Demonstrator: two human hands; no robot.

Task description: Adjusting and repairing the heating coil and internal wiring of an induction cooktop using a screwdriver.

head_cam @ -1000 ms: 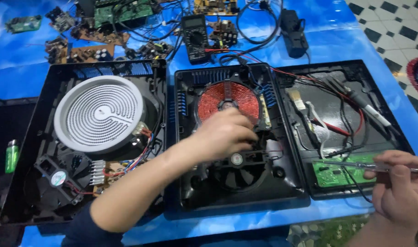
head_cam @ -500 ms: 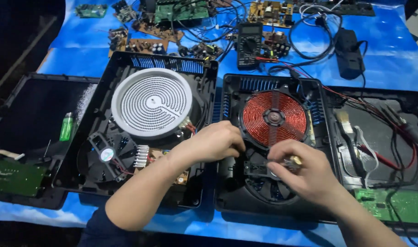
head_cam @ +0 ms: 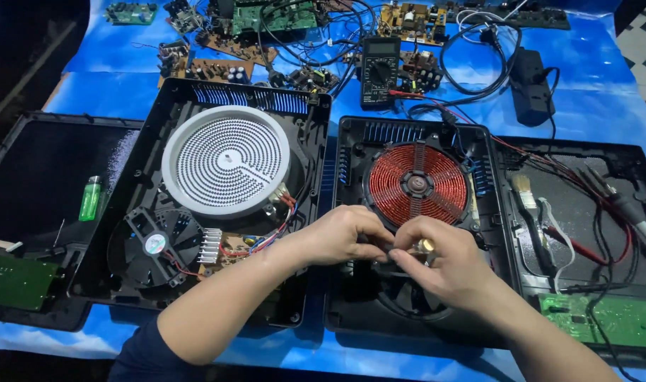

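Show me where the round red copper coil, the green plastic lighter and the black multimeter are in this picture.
round red copper coil (head_cam: 416, 184): head view, on its dark centre hub.
green plastic lighter (head_cam: 90, 200): head view, middle of its body.
black multimeter (head_cam: 380, 71): head view, on its round dial.

Red coil (head_cam: 416, 184) just beyond hands (head_cam: 400, 251)

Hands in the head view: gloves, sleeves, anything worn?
No gloves: both the left hand and the right hand are bare, with no rings or watch visible. The left forearm is bare up to a dark navy sleeve near the elbow at the bottom edge. The right forearm is bare as far as the frame shows; no sleeve in view there.
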